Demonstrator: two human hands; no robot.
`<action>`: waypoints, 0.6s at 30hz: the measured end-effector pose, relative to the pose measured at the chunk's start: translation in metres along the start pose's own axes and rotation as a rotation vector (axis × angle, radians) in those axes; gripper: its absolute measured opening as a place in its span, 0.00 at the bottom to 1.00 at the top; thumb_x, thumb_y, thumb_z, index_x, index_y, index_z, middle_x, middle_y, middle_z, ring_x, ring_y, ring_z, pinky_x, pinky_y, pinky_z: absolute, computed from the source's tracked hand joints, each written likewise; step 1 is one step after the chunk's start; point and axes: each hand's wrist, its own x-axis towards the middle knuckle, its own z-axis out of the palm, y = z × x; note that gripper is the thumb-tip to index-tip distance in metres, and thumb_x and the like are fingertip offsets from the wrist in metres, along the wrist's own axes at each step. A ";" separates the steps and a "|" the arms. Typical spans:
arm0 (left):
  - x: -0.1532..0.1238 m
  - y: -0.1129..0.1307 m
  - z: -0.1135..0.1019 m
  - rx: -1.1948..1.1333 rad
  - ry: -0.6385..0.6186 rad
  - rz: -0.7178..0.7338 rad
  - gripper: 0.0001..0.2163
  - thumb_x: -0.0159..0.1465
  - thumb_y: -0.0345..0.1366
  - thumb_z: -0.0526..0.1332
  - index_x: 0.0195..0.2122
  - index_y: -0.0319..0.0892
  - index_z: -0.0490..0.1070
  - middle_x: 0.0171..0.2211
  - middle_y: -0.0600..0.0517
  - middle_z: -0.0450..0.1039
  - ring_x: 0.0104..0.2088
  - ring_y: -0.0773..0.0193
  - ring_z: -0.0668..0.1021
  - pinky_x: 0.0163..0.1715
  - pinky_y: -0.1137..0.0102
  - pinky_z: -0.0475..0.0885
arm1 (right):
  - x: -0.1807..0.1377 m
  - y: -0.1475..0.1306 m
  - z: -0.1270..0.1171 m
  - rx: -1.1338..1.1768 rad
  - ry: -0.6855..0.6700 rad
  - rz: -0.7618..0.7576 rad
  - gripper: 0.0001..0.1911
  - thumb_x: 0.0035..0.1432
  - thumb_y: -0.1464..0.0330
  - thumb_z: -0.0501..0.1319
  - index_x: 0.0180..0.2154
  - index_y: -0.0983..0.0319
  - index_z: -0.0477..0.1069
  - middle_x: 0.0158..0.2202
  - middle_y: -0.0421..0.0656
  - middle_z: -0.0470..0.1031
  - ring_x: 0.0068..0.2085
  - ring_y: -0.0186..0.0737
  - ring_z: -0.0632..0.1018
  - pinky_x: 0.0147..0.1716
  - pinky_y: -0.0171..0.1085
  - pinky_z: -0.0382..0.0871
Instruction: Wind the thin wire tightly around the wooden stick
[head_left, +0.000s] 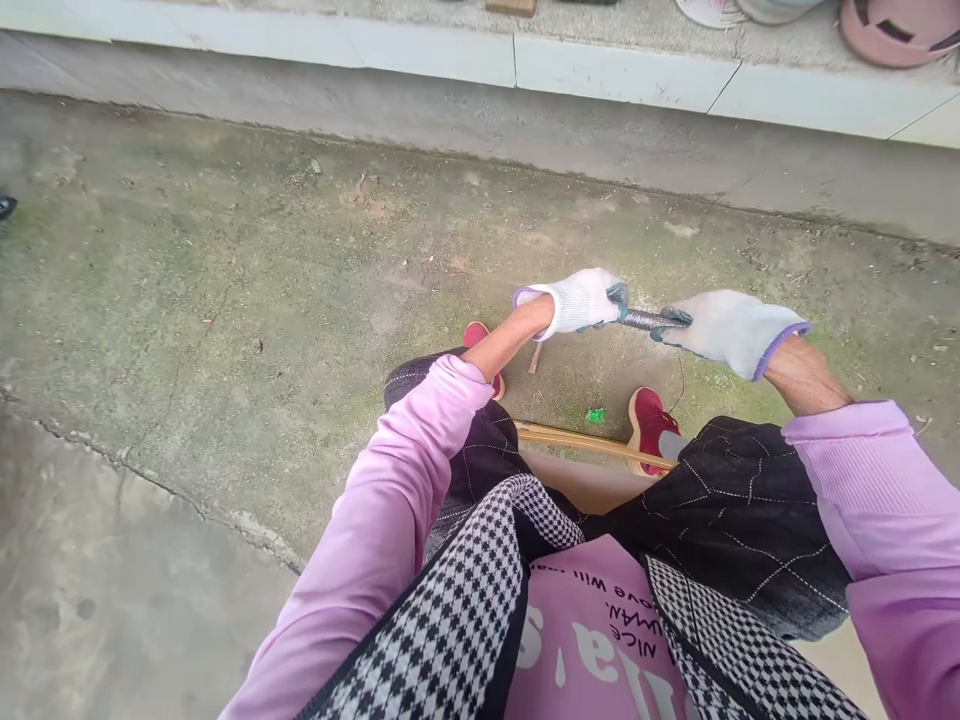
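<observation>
Both my hands wear white gloves with grey-green coated fingers and purple cuffs. A short dark grey rod with a shiny, ridged surface (642, 319) runs between them, roughly level, above the ground. My left hand (581, 302) is closed around its left end. On the right end, my right hand (727, 328) closes, with the thumb lying along the rod. Both ends are hidden in the gloves, so I cannot tell what tool or part it is.
Red shoes (651, 425) stand on the mossy concrete ground (225, 270). Near them are a yellowish strip (585, 439), a small brown stick (535, 358) and a green scrap (595, 415). Ahead rises a tile-edged step (442, 50) with footwear (896, 35) on top.
</observation>
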 end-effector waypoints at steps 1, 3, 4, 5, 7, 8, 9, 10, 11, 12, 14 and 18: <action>0.000 0.003 0.001 -0.046 0.026 0.011 0.09 0.72 0.24 0.66 0.34 0.40 0.81 0.23 0.56 0.72 0.30 0.69 0.70 0.36 0.70 0.66 | 0.000 0.001 -0.002 0.009 0.023 0.019 0.19 0.78 0.53 0.64 0.49 0.59 0.87 0.41 0.54 0.87 0.39 0.56 0.82 0.39 0.47 0.67; 0.003 0.007 0.007 -0.172 0.092 0.031 0.09 0.74 0.26 0.65 0.35 0.41 0.79 0.24 0.57 0.71 0.27 0.69 0.69 0.31 0.70 0.65 | 0.002 0.002 -0.007 0.012 0.081 0.057 0.18 0.79 0.53 0.62 0.47 0.59 0.85 0.41 0.54 0.88 0.39 0.56 0.83 0.38 0.45 0.67; 0.005 0.009 0.010 -0.254 0.129 0.032 0.09 0.75 0.27 0.64 0.36 0.42 0.79 0.24 0.57 0.71 0.26 0.69 0.69 0.29 0.71 0.65 | 0.003 0.003 -0.009 0.010 0.119 0.069 0.18 0.80 0.54 0.61 0.47 0.58 0.84 0.42 0.54 0.88 0.39 0.56 0.83 0.38 0.44 0.67; 0.008 0.010 0.014 -0.337 0.164 0.036 0.07 0.75 0.28 0.65 0.38 0.42 0.79 0.25 0.58 0.70 0.26 0.69 0.70 0.28 0.72 0.66 | 0.005 0.003 -0.011 0.010 0.161 0.078 0.18 0.81 0.54 0.60 0.47 0.58 0.84 0.43 0.54 0.88 0.40 0.56 0.84 0.38 0.44 0.67; 0.013 0.011 0.022 -0.497 0.194 0.054 0.06 0.76 0.29 0.64 0.41 0.42 0.80 0.26 0.59 0.70 0.25 0.69 0.71 0.26 0.74 0.66 | 0.007 0.003 -0.014 0.019 0.238 0.092 0.18 0.82 0.55 0.59 0.50 0.58 0.84 0.45 0.54 0.89 0.43 0.56 0.85 0.39 0.43 0.69; 0.016 0.011 0.025 -0.555 0.202 0.055 0.06 0.75 0.29 0.64 0.42 0.42 0.81 0.26 0.59 0.69 0.25 0.70 0.71 0.25 0.75 0.66 | 0.008 0.002 -0.015 0.024 0.264 0.095 0.18 0.83 0.57 0.58 0.52 0.59 0.84 0.47 0.56 0.89 0.45 0.56 0.86 0.40 0.43 0.69; 0.018 0.011 0.027 -0.596 0.198 0.055 0.06 0.75 0.29 0.64 0.42 0.42 0.81 0.26 0.59 0.68 0.25 0.70 0.70 0.25 0.76 0.66 | 0.009 0.000 -0.015 0.026 0.283 0.100 0.18 0.83 0.58 0.58 0.54 0.60 0.84 0.50 0.58 0.89 0.47 0.57 0.87 0.41 0.43 0.70; 0.020 0.010 0.028 -0.624 0.196 0.050 0.06 0.75 0.29 0.64 0.42 0.41 0.81 0.26 0.59 0.69 0.25 0.71 0.70 0.24 0.76 0.65 | 0.010 -0.001 -0.016 0.027 0.297 0.100 0.18 0.83 0.60 0.58 0.56 0.62 0.84 0.53 0.59 0.89 0.49 0.58 0.87 0.42 0.43 0.71; 0.021 0.009 0.029 -0.640 0.194 0.043 0.05 0.75 0.29 0.65 0.42 0.41 0.81 0.27 0.59 0.70 0.25 0.71 0.70 0.24 0.77 0.65 | 0.011 -0.004 -0.016 0.028 0.309 0.096 0.18 0.83 0.61 0.58 0.57 0.63 0.84 0.56 0.61 0.89 0.50 0.58 0.88 0.42 0.44 0.72; 0.022 0.008 0.029 -0.652 0.196 0.034 0.05 0.74 0.29 0.65 0.42 0.41 0.81 0.27 0.59 0.70 0.25 0.72 0.70 0.24 0.77 0.65 | 0.013 -0.006 -0.016 0.031 0.316 0.095 0.18 0.82 0.61 0.58 0.57 0.63 0.84 0.58 0.62 0.88 0.51 0.59 0.88 0.43 0.44 0.72; 0.024 0.006 0.027 -0.665 0.217 0.000 0.04 0.74 0.29 0.66 0.42 0.40 0.81 0.28 0.59 0.71 0.26 0.72 0.71 0.24 0.78 0.64 | 0.018 -0.011 -0.014 0.052 0.312 0.115 0.18 0.82 0.62 0.59 0.57 0.64 0.84 0.57 0.63 0.89 0.50 0.60 0.88 0.42 0.44 0.72; 0.027 0.006 0.024 -0.701 0.239 -0.033 0.05 0.73 0.26 0.64 0.43 0.40 0.80 0.28 0.59 0.70 0.27 0.72 0.71 0.25 0.78 0.64 | 0.033 -0.017 -0.012 0.135 0.288 0.147 0.18 0.79 0.59 0.62 0.58 0.62 0.83 0.50 0.60 0.90 0.46 0.61 0.88 0.41 0.45 0.72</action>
